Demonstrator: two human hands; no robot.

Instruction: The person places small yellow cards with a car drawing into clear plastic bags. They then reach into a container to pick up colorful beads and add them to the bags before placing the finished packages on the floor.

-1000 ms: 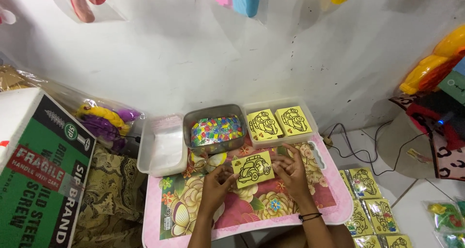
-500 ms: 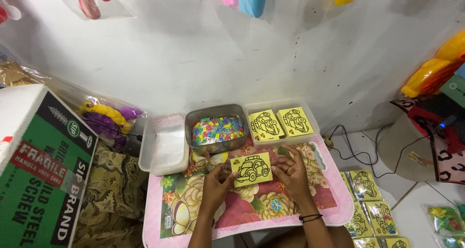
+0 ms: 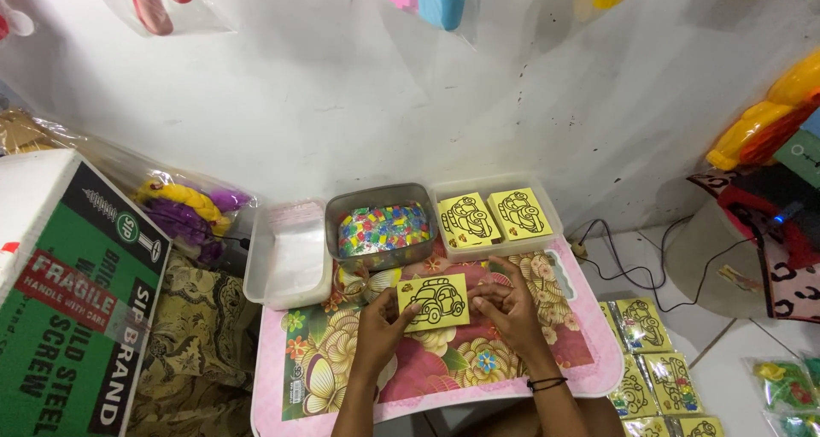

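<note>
Pinching a yellow car card [image 3: 434, 302] betw both hands, we've got left hand [image 3: 382, 324] clamped on its 9 o'clock edge, right hand [image 3: 509, 307] on the 3 o'clock edge, over the floral tray table [image 3: 444, 373]. At 12 o'clock: metal tin [image 3: 382, 228] w/ colourful bits; at 1 o'clock, plastic tub [image 3: 495, 216] holding more cards.

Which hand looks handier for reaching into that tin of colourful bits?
Probably the left hand. It holds the left edge of the yellow car card, just below the metal tin of coloured pieces. The right hand grips the card's right edge, nearer the tray of cards.
</note>
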